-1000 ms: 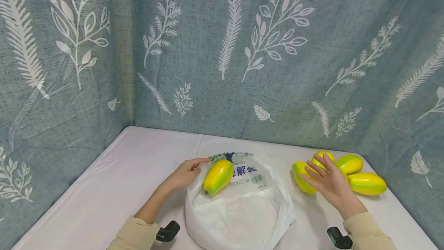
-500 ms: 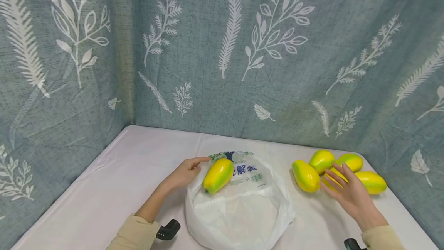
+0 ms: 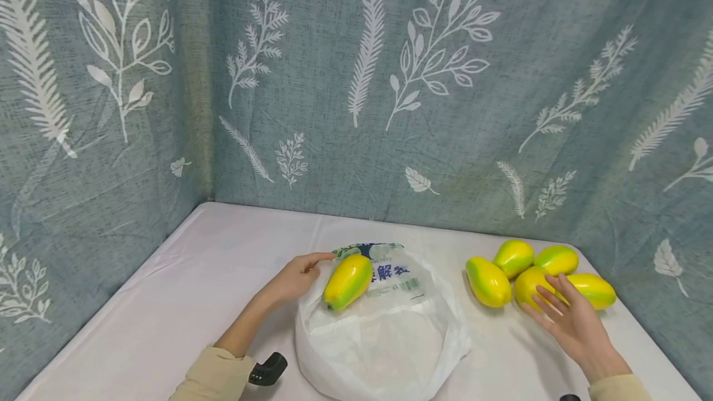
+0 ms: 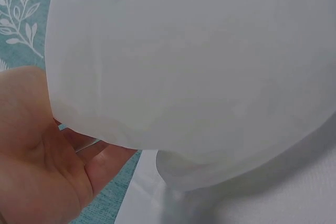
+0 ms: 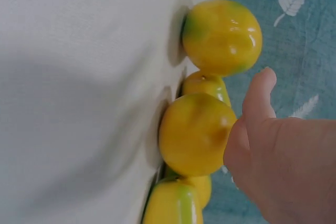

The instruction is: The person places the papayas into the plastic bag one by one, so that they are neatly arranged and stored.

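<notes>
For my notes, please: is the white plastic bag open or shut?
Open: in the head view, the white plastic bag gapes wide, its inside showing.

You have six papayas, five by the far right corner of one table | one plastic bag | two hands

place: curtained-off corner, room type unclear | leaf-print curtain | white-covered table

Beige sleeves — black wrist cameras.
</notes>
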Tool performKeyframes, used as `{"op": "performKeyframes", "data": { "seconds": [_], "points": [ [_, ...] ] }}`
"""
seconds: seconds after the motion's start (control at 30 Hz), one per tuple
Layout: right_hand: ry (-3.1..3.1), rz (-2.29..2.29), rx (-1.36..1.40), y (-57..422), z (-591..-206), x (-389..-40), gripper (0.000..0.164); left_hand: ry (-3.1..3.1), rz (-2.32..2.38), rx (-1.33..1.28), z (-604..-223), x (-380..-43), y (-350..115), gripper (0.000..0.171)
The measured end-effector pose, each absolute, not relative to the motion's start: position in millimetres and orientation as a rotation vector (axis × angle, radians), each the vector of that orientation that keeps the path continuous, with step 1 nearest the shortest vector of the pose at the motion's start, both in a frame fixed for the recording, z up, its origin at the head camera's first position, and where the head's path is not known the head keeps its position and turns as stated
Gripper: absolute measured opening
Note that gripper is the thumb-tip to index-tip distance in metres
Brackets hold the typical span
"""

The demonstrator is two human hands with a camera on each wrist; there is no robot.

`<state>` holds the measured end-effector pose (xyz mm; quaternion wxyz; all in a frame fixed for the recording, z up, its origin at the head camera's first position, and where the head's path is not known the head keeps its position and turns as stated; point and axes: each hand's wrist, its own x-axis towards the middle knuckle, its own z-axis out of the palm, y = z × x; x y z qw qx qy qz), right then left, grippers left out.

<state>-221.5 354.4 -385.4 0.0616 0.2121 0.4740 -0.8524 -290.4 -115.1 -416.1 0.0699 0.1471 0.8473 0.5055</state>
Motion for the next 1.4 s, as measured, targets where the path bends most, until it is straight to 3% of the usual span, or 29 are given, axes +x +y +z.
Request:
{"op": "performKeyframes", "data": {
  "seconds": [0.73, 0.93, 1.07, 1.17, 1.4],
  "points": [
    [1.624, -2.484, 0.603, 329.3, -411.8, -223.4, 0.016, 2.545, 1.535, 0.431, -418.4, -289.0, -118.3, 0.04],
    [1.638, -2.495, 0.562, 320.5, -416.1, -226.3, 0.022, 2.542, 1.537, 0.42, -418.5, -288.2, -118.9, 0.04],
    [1.675, -2.49, 0.582, 315.5, -416.8, -229.2, 0.015, 2.539, 1.537, 0.414, -419.3, -288.1, -118.9, 0.04],
    [1.713, -2.469, 0.601, 311.9, -416.0, -231.6, 0.025, 2.534, 1.539, 0.411, -419.5, -288.1, -118.5, 0.04],
    [1.752, -2.428, 0.592, 304.3, -414.1, -236.6, 0.068, 2.534, 1.543, 0.411, -419.1, -287.6, -117.4, 0.04]
  ]
}}
